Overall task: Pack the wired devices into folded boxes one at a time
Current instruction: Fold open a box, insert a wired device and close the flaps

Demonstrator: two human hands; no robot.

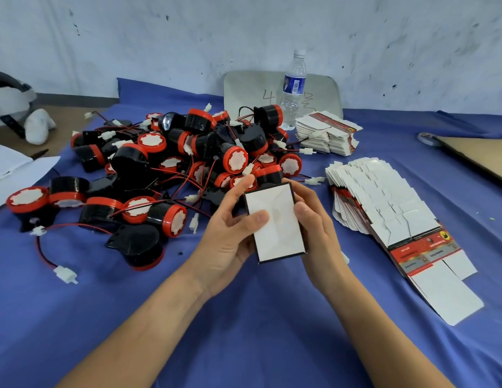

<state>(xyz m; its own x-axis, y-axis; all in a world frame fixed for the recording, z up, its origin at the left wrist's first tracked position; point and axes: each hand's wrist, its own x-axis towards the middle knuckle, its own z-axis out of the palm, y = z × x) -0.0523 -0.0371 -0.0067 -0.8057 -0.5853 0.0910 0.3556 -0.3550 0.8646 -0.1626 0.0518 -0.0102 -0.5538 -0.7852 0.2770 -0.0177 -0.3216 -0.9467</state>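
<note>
Across the table (244, 345), creased blue cloth, backed at 12 o'clock by a scuffed, spotted white wall (244, 29). White papers (14, 169) at 9 o'clock, brown cardboard sheet (479, 155) at 2 o'clock.

At centre, one folded box (275, 222), raised off the cloth, tilted, white face toward the camera, dark edges; contents impossible to tell. Gripped on both sides: left hand (230, 236) curled round the left edge with its thumb pressed on the white face, right hand (317, 228) curled round the right edge.

From 10 to 12 o'clock, heaped wired devices (174, 163), black and red with white caps, red and black leads tangled among them, none in a box.

At 3 o'clock, a fanned stack of flat boxes (384, 197), unfolded. At 1 o'clock, a smaller stack (325, 133), just beside an upright water bottle (293, 88) standing before a grey board (320, 91).
</note>
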